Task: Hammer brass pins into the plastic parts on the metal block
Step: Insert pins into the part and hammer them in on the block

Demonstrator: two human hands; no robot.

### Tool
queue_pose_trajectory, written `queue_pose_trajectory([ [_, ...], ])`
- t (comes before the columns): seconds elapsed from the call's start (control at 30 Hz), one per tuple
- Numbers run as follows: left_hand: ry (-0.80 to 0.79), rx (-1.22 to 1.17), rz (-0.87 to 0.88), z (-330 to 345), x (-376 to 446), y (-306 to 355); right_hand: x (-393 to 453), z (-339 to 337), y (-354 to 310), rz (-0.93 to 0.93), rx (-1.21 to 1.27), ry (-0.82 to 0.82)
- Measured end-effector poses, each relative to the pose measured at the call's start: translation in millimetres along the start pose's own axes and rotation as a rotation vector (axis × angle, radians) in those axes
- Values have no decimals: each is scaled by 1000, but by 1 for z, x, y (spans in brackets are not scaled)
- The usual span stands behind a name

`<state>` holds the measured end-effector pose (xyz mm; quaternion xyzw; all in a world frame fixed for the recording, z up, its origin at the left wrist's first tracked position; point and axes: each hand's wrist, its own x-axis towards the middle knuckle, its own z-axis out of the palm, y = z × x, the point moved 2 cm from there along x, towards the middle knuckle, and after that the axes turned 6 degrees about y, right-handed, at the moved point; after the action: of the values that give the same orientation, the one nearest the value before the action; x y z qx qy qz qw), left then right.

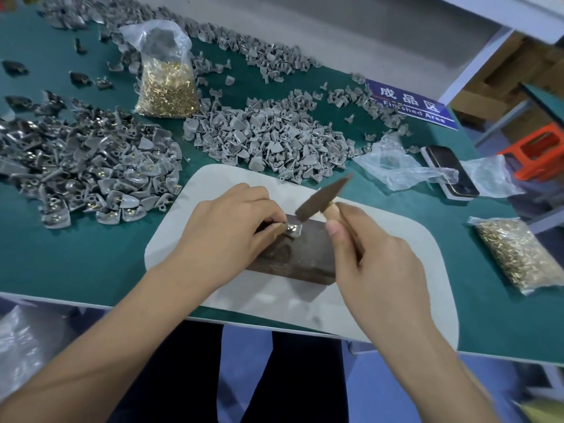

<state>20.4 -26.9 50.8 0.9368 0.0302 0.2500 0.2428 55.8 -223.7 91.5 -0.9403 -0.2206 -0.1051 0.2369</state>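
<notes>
Part on the block: a small grey plastic part [293, 229] with a glint of brass in it sits on the near-left top edge of the dark rectangular metal block [300, 254], where the hard face can take the blows.
Left hand: the left hand [227, 228] rests across the block's left end, fingertips pinching the part's edge, apparently to stop it skipping while keeping clear of the strike.
Right hand: the right hand [370, 259] is wrapped round the wooden handle of a small dark-headed hammer [323, 195], thumb along the shaft; the head, motion-blurred, is just above the part, likely mid-tap.
Mat: the block lies on a pale rounded mat [396, 239] over the green table [91, 254], probably to damp the knocks.
Supply: a heap of bare grey parts [268, 141] lies just behind the mat, within reach; a heap of parts showing brass [91, 172] lies to the left, so seemingly finished.
Pins: an open clear bag of brass pins [166, 83] stands further back; another bag of pins [523, 254] lies at the right.
</notes>
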Motion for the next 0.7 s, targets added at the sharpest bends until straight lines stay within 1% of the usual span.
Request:
queue_pose_trajectory([
  [0.03,-9,-6,-3,0,0,0,0,-1,1,11,10,13],
  [0.13,-14,-6,-9,1,-1,-1,0,3,2,0,-28,-34],
  [0.2,-25,-11,-9,1,-1,0,-2,2,2,13,18,0],
  [0.27,-27,-2,-15,2,-1,-1,-3,3,1,16,8,-29],
  [0.37,-15,-15,-12,2,0,1,-1,2,4,5,29,23],
  [0.47,-28,-18,-4,3,2,4,-2,0,6,1,14,5],
  [0.53,-47,-11,-8,1,1,3,-3,0,4,4,31,51],
  [0.63,-44,-3,-13,3,1,-1,-1,-4,2,18,5,-14],
  [0.7,-49,-5,-10,3,0,-1,2,-7,8,34,-12,42],
])
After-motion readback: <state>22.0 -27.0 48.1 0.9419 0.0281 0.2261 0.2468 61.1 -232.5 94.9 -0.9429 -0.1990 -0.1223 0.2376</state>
